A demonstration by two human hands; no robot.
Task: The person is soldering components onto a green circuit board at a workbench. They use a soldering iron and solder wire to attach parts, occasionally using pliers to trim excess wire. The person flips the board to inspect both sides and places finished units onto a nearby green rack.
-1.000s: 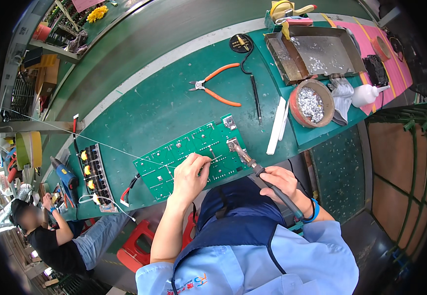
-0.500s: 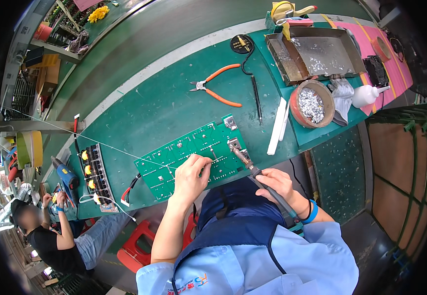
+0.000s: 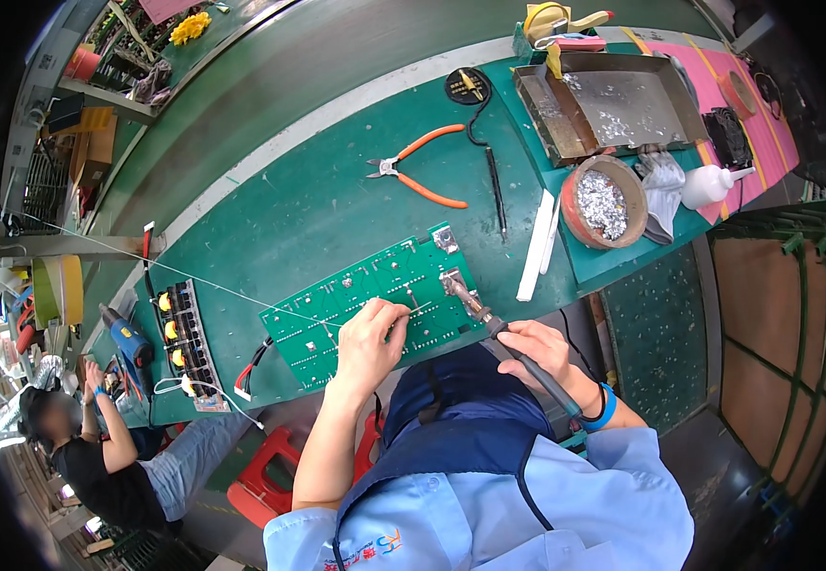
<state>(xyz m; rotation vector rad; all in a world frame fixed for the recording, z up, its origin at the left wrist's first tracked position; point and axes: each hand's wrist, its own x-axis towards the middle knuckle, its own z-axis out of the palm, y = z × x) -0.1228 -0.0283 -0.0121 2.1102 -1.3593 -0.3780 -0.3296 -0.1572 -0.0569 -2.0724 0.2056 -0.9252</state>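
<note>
A green circuit board lies at the table's near edge. My left hand rests over its middle, thumb and fingertips pinching thin solder wire. The wire stretches in from the far left, and a short end pokes out past the fingertips toward the right. In my right hand is a soldering iron, its handle slanting down to my wrist. Its tip is over the silvery pads at the board's right end; I cannot tell whether it touches them. Red and black leads come off the board's left side.
Orange-handled cutters and a black pen-like tool lie beyond the board. To the right are white strips, a round tub of metal scraps, a metal tray and a white bottle. A co-worker sits at left.
The soldering iron's handle and my right hand have shifted slightly to the right. My left hand stays in place with the wire. The co-worker's hands have moved.
</note>
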